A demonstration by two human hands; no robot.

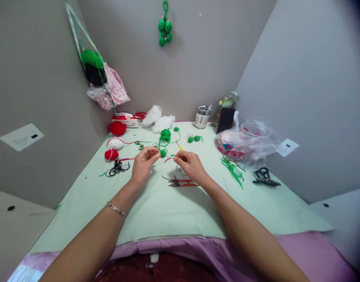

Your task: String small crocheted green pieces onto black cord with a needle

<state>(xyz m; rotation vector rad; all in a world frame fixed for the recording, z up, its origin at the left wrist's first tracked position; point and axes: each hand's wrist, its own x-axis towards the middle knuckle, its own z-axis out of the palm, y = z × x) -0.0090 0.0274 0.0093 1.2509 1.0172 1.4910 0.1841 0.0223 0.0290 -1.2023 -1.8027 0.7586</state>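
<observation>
My left hand (144, 163) is closed in a pinch above the table, thumb against the fingers. Right at its fingertips is a small green yarn ball (163, 153); whether the hand touches it I cannot tell. Opposite, my right hand (190, 164) also pinches. A thin strand of yarn (170, 156) spans the short gap between both hands. Just beyond lies a larger green yarn ball (165, 135), and a crochet hook with a yellow handle (180, 147) rests near the right fingers. Red-handled thread snips (181, 183) lie below my right hand.
Red yarn balls (117, 128), white yarn (115, 143) and tangled black yarn (117, 168) lie left. White stuffing (164, 123) and a pen tin (202, 117) stand behind. Right are a plastic bag (244, 143), green yarn scraps (233, 170) and a dark hair claw (266, 177).
</observation>
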